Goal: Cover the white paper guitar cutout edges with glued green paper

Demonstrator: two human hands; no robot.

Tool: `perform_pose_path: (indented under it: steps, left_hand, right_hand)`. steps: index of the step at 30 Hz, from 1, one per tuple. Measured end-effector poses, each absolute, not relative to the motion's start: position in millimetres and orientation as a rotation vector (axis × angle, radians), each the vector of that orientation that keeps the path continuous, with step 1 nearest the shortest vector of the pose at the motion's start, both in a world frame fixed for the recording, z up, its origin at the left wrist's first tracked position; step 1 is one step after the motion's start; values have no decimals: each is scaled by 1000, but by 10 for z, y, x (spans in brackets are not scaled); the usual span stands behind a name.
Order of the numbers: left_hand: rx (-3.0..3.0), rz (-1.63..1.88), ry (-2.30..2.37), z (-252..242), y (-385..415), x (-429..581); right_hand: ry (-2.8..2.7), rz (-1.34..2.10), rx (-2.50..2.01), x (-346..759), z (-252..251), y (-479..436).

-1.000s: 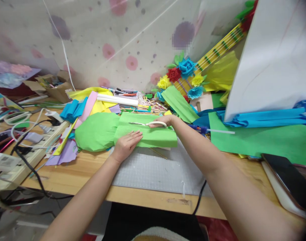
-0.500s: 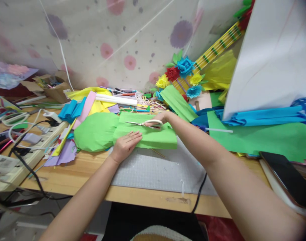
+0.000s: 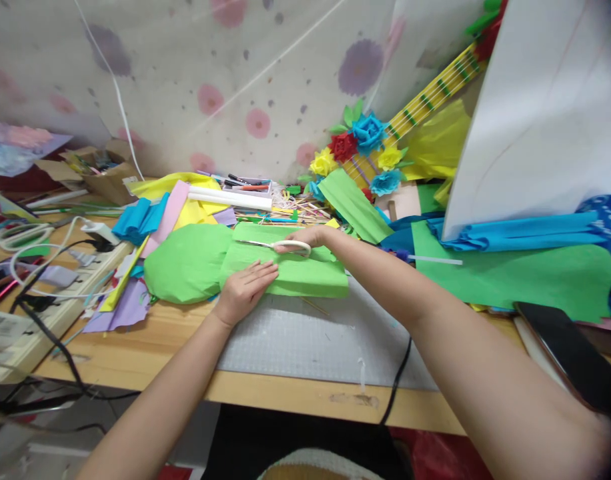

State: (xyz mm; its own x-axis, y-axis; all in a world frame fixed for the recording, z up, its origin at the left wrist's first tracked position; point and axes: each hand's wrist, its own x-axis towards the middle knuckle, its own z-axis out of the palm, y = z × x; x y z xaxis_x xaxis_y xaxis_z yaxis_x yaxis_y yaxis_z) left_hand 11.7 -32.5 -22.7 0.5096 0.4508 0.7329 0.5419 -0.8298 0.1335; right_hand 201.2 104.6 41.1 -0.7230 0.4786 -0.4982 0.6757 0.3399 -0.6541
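We're working the scissors point(image 3: 274, 245) leftward: over the last second the tips have been moving closer to the left end of the green sheet point(image 3: 310, 275), centre of frame. Sheet is lying partly on the grey cutting mat point(image 3: 305, 347), butting up to or overlapping a rounded green piece point(image 3: 185, 263) left of centre; can't tell which.

Our right hand point(image 3: 308, 237) is holding the scissors, fingers curling around the white handles; we can't tell how wide the blades are opening. Our left hand point(image 3: 245, 290) is staying put, fingers straight and close together, pressing the sheet flat near the blades and gripping nothing.

Our read: the lengthwise cut is nearing its left end, so the far strip is probably hanging on by little.
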Motion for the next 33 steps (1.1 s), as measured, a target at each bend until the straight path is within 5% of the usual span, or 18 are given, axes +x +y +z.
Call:
perform_pose_path:
  steps: [19,28,33]
  left_hand:
    - [-2650,-1133,-828,-257,-295,196]
    - [-2646,-1022,-931,-315,-297,202]
    - [-2657,-921,-1088,-373,-279,196]
  right_hand:
    - [2438,-1428,979,1945,387,1096]
    - [2706,-124,1888,2143,367,1093]
    - [2561,-34,1858,2140,302,1045]
